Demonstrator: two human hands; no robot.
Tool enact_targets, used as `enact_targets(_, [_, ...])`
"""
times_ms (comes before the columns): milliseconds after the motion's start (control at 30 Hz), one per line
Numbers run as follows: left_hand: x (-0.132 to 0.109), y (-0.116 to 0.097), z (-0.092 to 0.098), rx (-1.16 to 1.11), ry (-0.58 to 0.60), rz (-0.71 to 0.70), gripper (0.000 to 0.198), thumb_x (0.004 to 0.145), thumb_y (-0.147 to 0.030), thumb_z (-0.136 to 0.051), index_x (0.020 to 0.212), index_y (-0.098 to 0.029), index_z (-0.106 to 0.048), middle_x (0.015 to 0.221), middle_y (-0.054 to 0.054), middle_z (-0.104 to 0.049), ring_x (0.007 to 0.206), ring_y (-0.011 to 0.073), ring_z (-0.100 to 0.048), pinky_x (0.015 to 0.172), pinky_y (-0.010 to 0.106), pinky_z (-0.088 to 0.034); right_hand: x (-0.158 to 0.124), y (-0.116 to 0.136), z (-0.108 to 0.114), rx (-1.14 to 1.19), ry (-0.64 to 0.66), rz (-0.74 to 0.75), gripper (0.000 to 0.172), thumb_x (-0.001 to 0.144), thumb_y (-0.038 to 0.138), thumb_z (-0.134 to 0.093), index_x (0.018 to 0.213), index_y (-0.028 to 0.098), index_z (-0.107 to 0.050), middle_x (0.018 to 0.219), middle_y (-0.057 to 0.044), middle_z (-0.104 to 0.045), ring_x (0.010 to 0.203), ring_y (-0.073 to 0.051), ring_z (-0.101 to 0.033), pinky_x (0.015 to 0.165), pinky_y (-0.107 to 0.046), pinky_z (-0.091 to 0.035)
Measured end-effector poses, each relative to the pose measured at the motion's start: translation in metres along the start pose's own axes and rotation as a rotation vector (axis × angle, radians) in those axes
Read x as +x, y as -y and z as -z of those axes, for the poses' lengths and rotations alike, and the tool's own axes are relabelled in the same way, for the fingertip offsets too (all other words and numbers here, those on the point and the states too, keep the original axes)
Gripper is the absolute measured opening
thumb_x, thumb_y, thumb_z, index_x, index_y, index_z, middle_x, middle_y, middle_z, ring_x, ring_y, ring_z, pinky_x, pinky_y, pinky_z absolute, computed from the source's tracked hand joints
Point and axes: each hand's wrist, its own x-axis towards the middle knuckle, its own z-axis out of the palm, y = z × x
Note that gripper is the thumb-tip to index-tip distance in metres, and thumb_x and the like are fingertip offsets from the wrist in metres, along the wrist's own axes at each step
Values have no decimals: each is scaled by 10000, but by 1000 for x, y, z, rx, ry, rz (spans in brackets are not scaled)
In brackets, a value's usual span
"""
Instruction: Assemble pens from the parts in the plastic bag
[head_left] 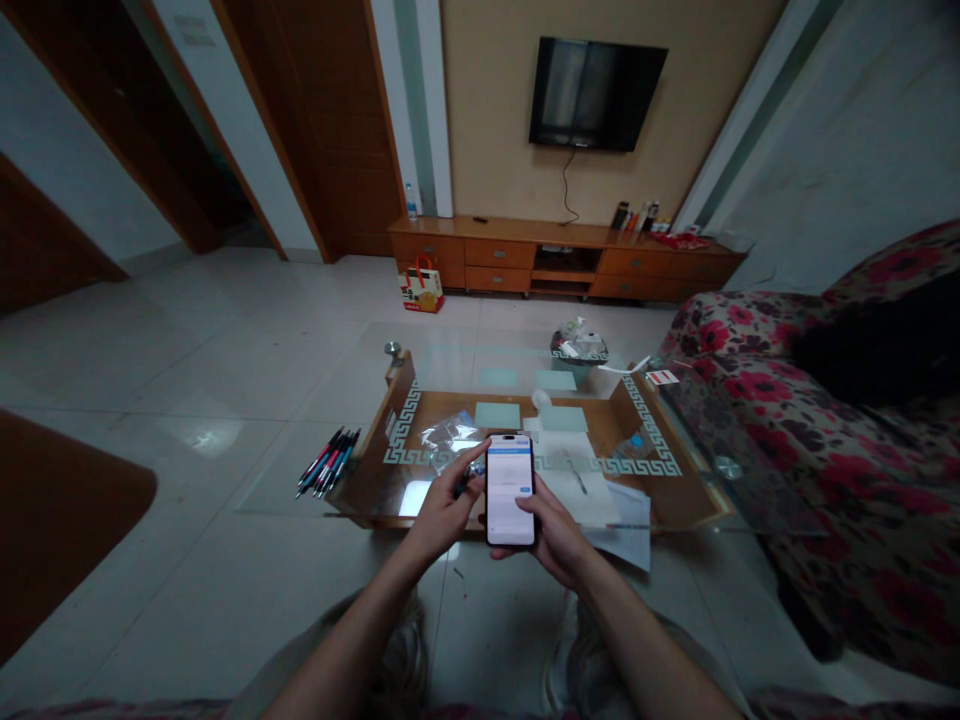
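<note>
A lit smartphone (510,490) stands upright over the near edge of the glass coffee table. My right hand (559,535) is closed round its right side and lower end, the thumb over the screen. At the phone's left edge is my left hand (442,515), its index finger reaching the upper left corner. Its other fingers curl about a small dark object (461,484), too unclear to name. Just beyond lie a crumpled clear plastic bag (448,438) and white paper sheets (630,520), with a pen (577,477) on the paper. The screen text is unreadable.
Several pens (328,462) lie in a bunch on the left of the glass coffee table (277,490). A filled wastebasket (577,350) stands behind the table. Rightward is a floral sofa (750,390). A paper gift bag (421,288) is before the TV cabinet (495,250).
</note>
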Motion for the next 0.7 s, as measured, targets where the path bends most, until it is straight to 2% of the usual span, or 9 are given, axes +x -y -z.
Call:
enact_targets(200, [0,3,-2,-23,10,12,516,922,-294,-512,1430,-209,-486,1397,105,-550,1206,230,-548,1056,370,-395,1,-3,0,-123,-22,-30,642,761,232,-588,1371,334,-414,1192,-75,-629,885,-265,-674,609,-462,-608])
enact_targets(333, [1,5,-3,-26,36,15,529,910,-283,-519,1434,-218,-481,1426,92,-533,1294,244,-492,1099,401,-359,4,-7,4,-188,-11,-49,652,750,223,-590,1370,336,-424,1180,-70,-620,873,-260,-664,596,-463,-612])
enact_targets(700, [1,11,-2,6,40,11,529,913,-255,-514,1440,-242,-470,1446,76,-516,1285,239,-505,1108,408,-356,4,-8,6,-175,0,-40,668,766,230,-587,1395,351,-396,1156,-68,-631,909,-266,-657,609,-445,-611])
